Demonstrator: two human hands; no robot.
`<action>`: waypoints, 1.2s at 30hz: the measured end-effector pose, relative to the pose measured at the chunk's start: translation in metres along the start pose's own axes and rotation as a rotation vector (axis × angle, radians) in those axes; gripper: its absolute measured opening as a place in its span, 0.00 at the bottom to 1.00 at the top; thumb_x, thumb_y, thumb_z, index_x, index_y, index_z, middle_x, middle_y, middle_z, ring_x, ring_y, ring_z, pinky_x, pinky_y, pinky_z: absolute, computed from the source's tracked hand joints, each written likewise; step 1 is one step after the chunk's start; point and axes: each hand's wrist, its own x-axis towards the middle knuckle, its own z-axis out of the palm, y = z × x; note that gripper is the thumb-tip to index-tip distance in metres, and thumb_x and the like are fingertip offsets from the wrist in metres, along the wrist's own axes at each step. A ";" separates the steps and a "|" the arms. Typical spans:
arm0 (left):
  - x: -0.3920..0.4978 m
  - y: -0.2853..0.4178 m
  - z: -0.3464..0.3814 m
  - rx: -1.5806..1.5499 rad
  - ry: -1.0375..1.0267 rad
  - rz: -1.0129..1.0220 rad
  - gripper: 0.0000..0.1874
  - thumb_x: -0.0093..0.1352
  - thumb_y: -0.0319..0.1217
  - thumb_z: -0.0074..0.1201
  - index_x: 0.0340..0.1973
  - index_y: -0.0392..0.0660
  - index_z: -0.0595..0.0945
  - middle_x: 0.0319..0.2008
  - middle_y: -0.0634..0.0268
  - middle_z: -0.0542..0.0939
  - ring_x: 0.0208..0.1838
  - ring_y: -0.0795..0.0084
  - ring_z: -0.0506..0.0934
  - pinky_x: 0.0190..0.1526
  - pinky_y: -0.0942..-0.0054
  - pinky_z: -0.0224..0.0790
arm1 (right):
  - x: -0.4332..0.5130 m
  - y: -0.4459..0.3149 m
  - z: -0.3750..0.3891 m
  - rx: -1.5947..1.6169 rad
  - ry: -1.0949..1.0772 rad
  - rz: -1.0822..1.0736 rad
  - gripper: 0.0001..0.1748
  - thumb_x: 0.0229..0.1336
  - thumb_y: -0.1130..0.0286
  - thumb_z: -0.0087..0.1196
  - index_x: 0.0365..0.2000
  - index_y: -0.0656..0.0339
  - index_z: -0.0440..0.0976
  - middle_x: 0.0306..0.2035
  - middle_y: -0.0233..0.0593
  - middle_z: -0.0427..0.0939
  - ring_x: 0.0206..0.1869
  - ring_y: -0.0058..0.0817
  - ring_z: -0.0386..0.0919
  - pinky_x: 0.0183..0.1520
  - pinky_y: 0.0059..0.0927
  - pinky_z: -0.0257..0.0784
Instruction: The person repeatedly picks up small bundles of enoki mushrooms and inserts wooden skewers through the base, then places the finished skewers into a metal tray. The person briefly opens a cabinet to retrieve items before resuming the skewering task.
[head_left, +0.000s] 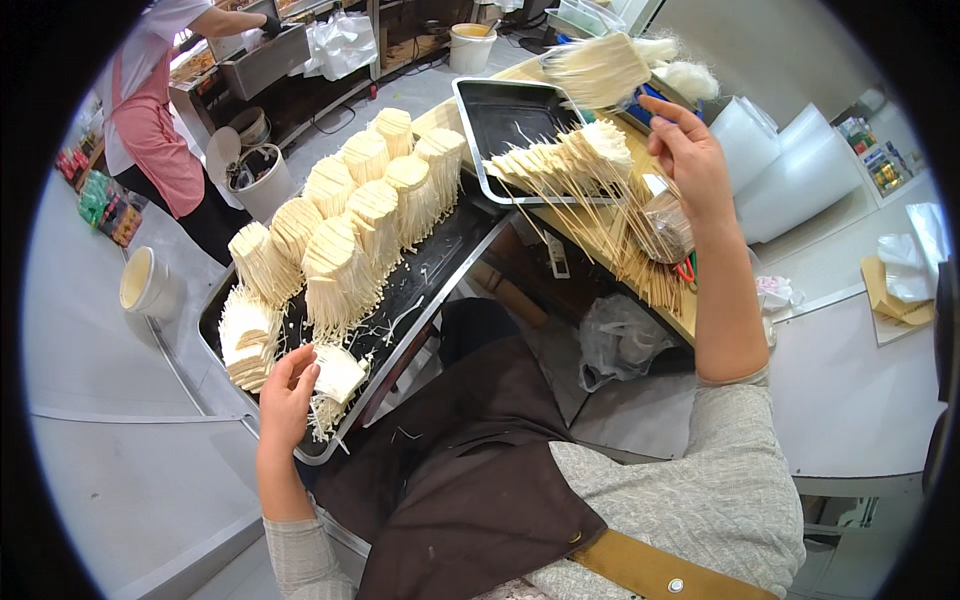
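My left hand (286, 397) is at the near end of a long black tray (442, 259), thumb and fingers apart. Its fingertips are beside a cut slab of enoki mushrooms (339, 373); nothing shows between them. Upright enoki bundles (330, 247), scored across their tops, stand in rows in that tray. Raised over the wooden table (517, 75), my right hand (688, 157) has its index finger and thumb close together. Just beyond its fingertips is a flat fan of enoki (600, 71); whether I hold its skewer is hidden. Skewered enoki pieces (562, 157) lie across a smaller black tray (510, 101).
Loose bamboo skewers (652, 281) and a bagged skewer bundle (664, 229) lie on the table near red-handled scissors (686, 268). Rolls of clear plastic (795, 172) stand at right. A co-worker in a pink apron (157, 142) stands at far left, near white buckets (262, 180).
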 end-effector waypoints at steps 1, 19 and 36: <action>-0.006 0.001 0.000 0.008 0.028 0.022 0.18 0.76 0.29 0.58 0.60 0.37 0.80 0.53 0.57 0.84 0.55 0.69 0.82 0.58 0.71 0.74 | 0.015 0.015 -0.015 -0.032 0.023 -0.040 0.17 0.70 0.70 0.53 0.56 0.60 0.81 0.25 0.24 0.77 0.24 0.09 0.64 0.28 0.16 0.61; 0.042 0.078 -0.012 -0.016 0.224 0.203 0.10 0.74 0.24 0.57 0.50 0.37 0.84 0.45 0.57 0.84 0.46 0.67 0.82 0.51 0.71 0.74 | -0.017 0.008 0.194 -0.095 -0.672 -0.191 0.12 0.62 0.77 0.61 0.46 0.64 0.82 0.43 0.40 0.85 0.44 0.29 0.83 0.50 0.30 0.77; -0.089 0.235 -0.006 -0.224 0.730 -0.420 0.13 0.77 0.27 0.54 0.54 0.37 0.83 0.45 0.60 0.86 0.47 0.74 0.83 0.52 0.74 0.76 | 0.022 -0.036 0.293 0.000 -1.598 0.182 0.18 0.68 0.62 0.58 0.52 0.61 0.81 0.44 0.43 0.86 0.46 0.31 0.84 0.53 0.33 0.77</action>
